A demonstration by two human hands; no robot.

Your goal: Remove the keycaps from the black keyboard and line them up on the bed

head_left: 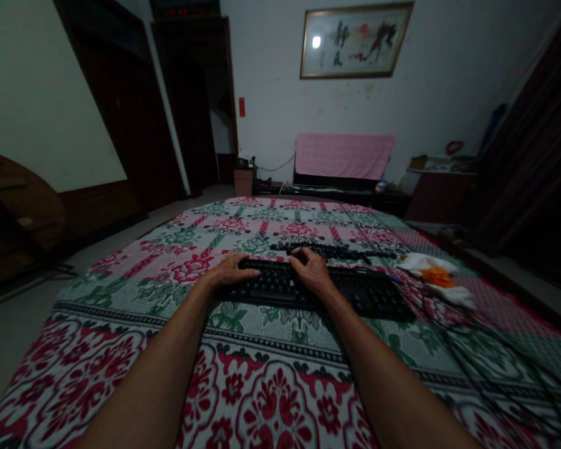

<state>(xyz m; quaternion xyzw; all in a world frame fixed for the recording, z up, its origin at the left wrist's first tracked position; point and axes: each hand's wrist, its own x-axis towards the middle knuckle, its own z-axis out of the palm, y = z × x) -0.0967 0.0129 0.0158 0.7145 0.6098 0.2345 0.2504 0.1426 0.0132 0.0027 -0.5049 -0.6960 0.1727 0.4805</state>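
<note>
A black computer keyboard (273, 290) lies across a patterned bedspread in front of me. Its left end is gripped by my left hand (230, 270), with the thumb reaching over the keys and the fingers along the far left corner. My right hand (311, 270) is above the middle of the keyboard at its far edge, fingers bent and closed with the tips together. Whatever is between those fingertips is too small and dark to make out. Just beyond the keyboard, several small loose black keycaps (346, 251) lie in a rough row, close to my right fingertips.
White tissue or cloth with an orange piece (438, 277) lies right of the keyboard. Dark cables (467, 355) trail over the bedspread (271, 399) on the right. Past the bed stands a low cabinet with a pink cloth (345, 154). A round wooden tabletop (19, 212) leans at left.
</note>
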